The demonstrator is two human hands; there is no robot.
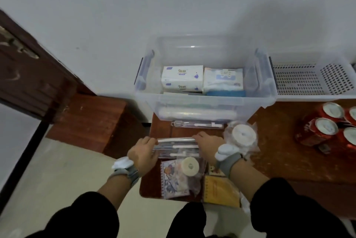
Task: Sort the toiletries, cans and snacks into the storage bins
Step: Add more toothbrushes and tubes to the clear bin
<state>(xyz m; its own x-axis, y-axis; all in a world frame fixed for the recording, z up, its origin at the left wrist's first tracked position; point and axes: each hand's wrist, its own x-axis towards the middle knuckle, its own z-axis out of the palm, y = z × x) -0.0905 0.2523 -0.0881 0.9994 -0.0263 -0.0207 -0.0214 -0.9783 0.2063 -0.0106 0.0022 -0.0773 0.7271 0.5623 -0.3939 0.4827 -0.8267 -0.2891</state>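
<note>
A clear plastic storage bin (204, 103) stands at the back of the wooden table, holding two tissue packs (182, 78) and other items. In front of it several clear toothbrush packs (177, 146) lie stacked. My left hand (143, 154) grips their left end and my right hand (209, 146) grips their right end. One more toothbrush pack (198, 124) lies against the bin's front wall. Two wrapped white rolls (243, 134) (189, 166) sit nearby. Red cans (325, 128) stand at the right.
A white perforated basket (312, 81) sits right of the clear bin. A yellow spiral notebook (221, 191) and a patterned notebook (173, 180) lie at the table's near edge. A dark wooden door (28, 68) and a low wooden cabinet (90, 120) are on the left.
</note>
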